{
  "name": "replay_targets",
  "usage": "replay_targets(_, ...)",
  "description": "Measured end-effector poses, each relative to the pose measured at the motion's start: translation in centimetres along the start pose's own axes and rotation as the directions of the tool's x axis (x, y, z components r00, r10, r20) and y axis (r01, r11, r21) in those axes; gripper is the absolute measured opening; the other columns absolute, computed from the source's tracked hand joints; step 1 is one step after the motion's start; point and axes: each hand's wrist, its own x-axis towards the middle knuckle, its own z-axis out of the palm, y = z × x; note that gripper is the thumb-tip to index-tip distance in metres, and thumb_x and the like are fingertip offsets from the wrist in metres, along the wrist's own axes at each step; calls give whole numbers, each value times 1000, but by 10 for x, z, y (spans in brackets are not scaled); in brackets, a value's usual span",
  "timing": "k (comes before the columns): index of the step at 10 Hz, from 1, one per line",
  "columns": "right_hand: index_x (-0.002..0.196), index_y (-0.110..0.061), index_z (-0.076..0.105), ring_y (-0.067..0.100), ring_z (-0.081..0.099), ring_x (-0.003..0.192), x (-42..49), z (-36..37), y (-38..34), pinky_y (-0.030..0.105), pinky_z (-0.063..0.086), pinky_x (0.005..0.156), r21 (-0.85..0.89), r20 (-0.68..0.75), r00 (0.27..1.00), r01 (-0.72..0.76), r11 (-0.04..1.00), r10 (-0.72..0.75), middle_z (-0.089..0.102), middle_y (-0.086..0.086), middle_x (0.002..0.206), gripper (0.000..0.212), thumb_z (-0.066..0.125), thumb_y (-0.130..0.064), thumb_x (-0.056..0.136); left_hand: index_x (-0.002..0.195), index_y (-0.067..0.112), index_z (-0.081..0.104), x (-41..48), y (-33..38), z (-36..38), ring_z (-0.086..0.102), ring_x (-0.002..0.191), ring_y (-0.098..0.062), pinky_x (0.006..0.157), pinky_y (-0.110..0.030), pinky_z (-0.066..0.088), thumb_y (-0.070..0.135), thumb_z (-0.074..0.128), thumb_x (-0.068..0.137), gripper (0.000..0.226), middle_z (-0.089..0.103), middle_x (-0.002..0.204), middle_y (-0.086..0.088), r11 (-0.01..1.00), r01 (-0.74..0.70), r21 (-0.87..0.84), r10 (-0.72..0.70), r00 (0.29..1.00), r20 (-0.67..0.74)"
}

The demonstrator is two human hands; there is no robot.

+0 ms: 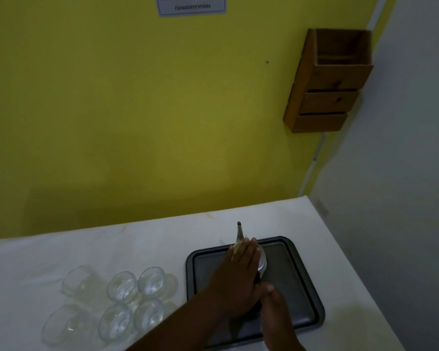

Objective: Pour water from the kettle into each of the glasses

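A metal kettle stands on a dark grey tray at the right of the white table; its thin spout points away toward the wall. My left hand lies flat over the kettle's top, fingers spread, hiding most of it. My right hand is closed around the black handle at the near side. Several clear glasses stand in two rows left of the tray; the two leftmost ones look tilted on their sides.
A yellow wall rises just behind the table. A wooden wall rack hangs at the upper right, and a printed notice is at the top. The table's right edge runs beside a grey-white wall.
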Motion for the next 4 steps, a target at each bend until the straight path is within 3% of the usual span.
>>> replay_targets(1, 60, -27, 77, 41, 65, 91, -2, -3, 4, 44, 52, 86, -84, 8, 999, 48, 995, -48, 72, 4, 76, 25, 60, -33, 78, 153, 3, 18, -2, 0, 9, -7, 146, -28, 111, -48, -12, 75, 8, 86, 99, 7, 161, -13, 999, -17, 37, 18, 999, -28)
replay_targets(2, 50, -28, 74, 30, 62, 86, -9, -6, -4, 21, 49, 71, -151, 22, 999, 40, 988, -37, 69, -5, 66, 34, 65, -28, 83, 152, 3, 22, -3, -1, 9, -2, 146, -31, 110, -52, -9, 75, 9, 88, 97, 13, 160, -14, 999, -16, 44, 18, 999, -42)
replay_targets(3, 76, -18, 79, 20, 62, 84, -22, -15, -16, 25, 42, 71, -245, 71, 994, 97, 965, -81, 67, -2, 79, 26, 66, -39, 83, 151, 4, 27, -5, -4, 12, 9, 146, -33, 111, -54, 0, 74, 12, 90, 94, 18, 159, -14, 1000, -14, -3, 14, 999, -44)
replay_targets(4, 91, -13, 68, 12, 61, 74, -8, -31, 1, 13, 44, 65, -328, 41, 997, -53, 943, 70, 68, 2, 79, 30, 54, -39, 91, 145, 8, 41, -14, -6, 19, 32, 141, -31, 107, -52, 32, 71, 16, 93, 86, 35, 154, -11, 996, 70, 59, -73, 996, 50)
